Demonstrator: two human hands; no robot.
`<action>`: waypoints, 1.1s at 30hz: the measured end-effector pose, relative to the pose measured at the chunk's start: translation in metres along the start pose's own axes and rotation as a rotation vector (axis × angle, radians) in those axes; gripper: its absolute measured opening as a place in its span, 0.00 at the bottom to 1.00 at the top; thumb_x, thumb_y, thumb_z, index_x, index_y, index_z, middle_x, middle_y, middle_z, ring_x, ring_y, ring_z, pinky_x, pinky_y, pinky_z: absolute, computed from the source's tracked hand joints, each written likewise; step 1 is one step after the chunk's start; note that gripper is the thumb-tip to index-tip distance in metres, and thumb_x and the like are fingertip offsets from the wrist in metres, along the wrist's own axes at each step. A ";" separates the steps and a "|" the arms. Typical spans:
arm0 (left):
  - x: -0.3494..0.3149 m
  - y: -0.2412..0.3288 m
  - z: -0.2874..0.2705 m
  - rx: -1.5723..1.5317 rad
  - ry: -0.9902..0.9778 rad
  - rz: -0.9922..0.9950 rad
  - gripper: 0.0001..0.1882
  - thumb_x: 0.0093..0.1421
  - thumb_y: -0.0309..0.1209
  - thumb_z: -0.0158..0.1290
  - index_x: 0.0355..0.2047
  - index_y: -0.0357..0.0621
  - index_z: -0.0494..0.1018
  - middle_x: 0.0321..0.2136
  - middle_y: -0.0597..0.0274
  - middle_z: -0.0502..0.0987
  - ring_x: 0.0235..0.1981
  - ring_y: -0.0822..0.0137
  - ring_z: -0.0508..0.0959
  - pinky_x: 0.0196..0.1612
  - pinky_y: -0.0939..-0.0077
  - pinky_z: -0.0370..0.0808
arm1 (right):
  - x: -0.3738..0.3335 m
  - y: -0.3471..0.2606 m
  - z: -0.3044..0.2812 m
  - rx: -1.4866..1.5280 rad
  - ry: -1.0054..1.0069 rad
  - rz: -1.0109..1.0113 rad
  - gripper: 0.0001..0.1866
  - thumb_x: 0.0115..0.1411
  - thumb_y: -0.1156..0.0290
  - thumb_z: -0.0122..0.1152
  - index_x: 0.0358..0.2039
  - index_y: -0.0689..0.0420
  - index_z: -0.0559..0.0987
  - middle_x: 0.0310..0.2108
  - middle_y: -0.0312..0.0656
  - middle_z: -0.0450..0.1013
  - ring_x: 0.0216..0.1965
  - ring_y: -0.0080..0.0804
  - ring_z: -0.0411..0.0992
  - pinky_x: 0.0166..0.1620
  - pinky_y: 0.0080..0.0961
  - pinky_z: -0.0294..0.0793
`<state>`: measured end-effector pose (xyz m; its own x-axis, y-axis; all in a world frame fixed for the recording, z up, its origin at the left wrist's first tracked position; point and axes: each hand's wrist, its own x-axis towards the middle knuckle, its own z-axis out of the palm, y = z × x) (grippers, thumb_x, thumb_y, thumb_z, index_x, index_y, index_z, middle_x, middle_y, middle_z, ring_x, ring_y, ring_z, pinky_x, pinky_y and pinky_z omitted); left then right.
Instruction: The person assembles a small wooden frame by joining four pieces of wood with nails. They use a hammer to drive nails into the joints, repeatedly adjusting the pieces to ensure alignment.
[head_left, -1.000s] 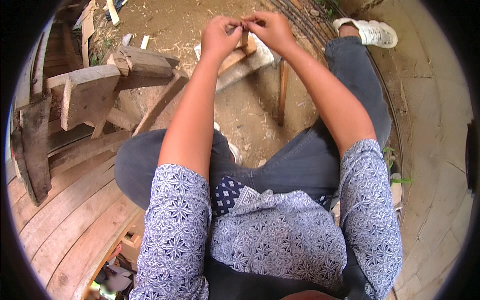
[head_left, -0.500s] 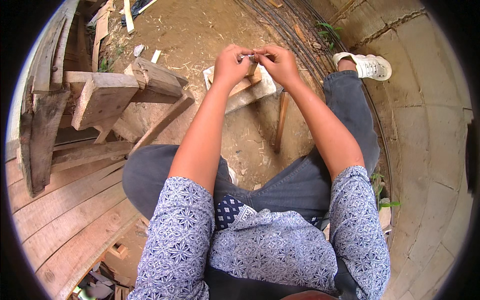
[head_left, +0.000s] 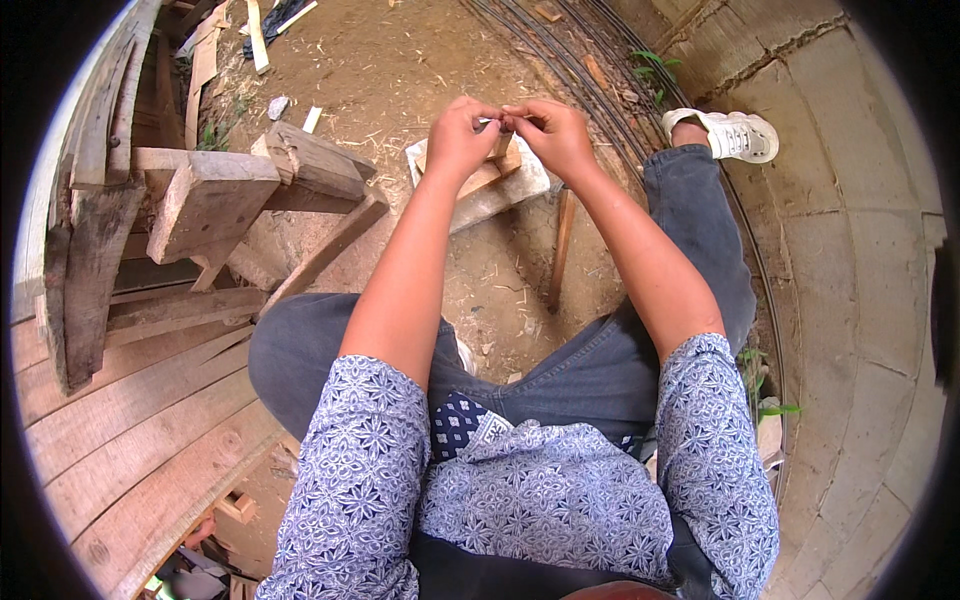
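Observation:
My left hand [head_left: 463, 138] and my right hand [head_left: 551, 137] meet fingertip to fingertip in front of me. Both are closed in a pinch, over a small upright wooden piece [head_left: 501, 143]. Whatever lies between the fingertips is too small and hidden to name. Beneath them, a light wooden block [head_left: 482, 178] rests on a pale flat slab [head_left: 500, 205] on the ground. A long brown stick, perhaps a tool handle [head_left: 562, 250], leans near the slab's right side, below my right wrist.
Rough wooden framework [head_left: 215, 205] and planks [head_left: 170, 440] stand at the left. Dark rods or cables [head_left: 590, 85] run along the ground by the block wall [head_left: 840, 280] at right. Wood shavings and offcuts [head_left: 313, 118] lie on the dirt [head_left: 390, 60].
Both hands stay together over the wooden piece, with only a slight shift of the fingers. A reddish-brown shape now shows below the planks at lower left.

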<state>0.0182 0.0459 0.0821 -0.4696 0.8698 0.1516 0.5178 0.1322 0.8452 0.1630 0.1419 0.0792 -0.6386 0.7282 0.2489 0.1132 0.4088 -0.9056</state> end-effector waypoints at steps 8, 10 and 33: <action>-0.002 0.000 0.002 0.018 0.037 0.028 0.08 0.54 0.33 0.66 0.34 0.47 0.83 0.33 0.64 0.79 0.29 0.69 0.78 0.36 0.73 0.76 | 0.000 -0.006 -0.003 -0.120 0.022 -0.095 0.08 0.57 0.71 0.69 0.37 0.58 0.87 0.32 0.43 0.80 0.31 0.32 0.78 0.37 0.26 0.77; -0.004 0.000 0.004 0.029 0.060 0.012 0.09 0.54 0.35 0.66 0.33 0.47 0.83 0.32 0.66 0.79 0.30 0.69 0.78 0.35 0.73 0.76 | 0.001 -0.006 -0.003 -0.172 0.029 -0.134 0.10 0.57 0.68 0.70 0.37 0.58 0.87 0.31 0.43 0.79 0.30 0.31 0.78 0.37 0.25 0.76; -0.002 0.006 0.006 0.073 0.030 -0.053 0.07 0.55 0.35 0.66 0.32 0.49 0.85 0.31 0.64 0.80 0.31 0.67 0.80 0.35 0.72 0.75 | -0.145 0.124 -0.021 -0.630 -0.080 1.056 0.32 0.52 0.46 0.64 0.47 0.62 0.82 0.43 0.60 0.79 0.48 0.54 0.78 0.52 0.42 0.75</action>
<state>0.0267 0.0475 0.0834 -0.5182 0.8462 0.1241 0.5419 0.2126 0.8131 0.2855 0.0979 -0.0620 -0.0538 0.8359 -0.5463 0.9352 -0.1496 -0.3210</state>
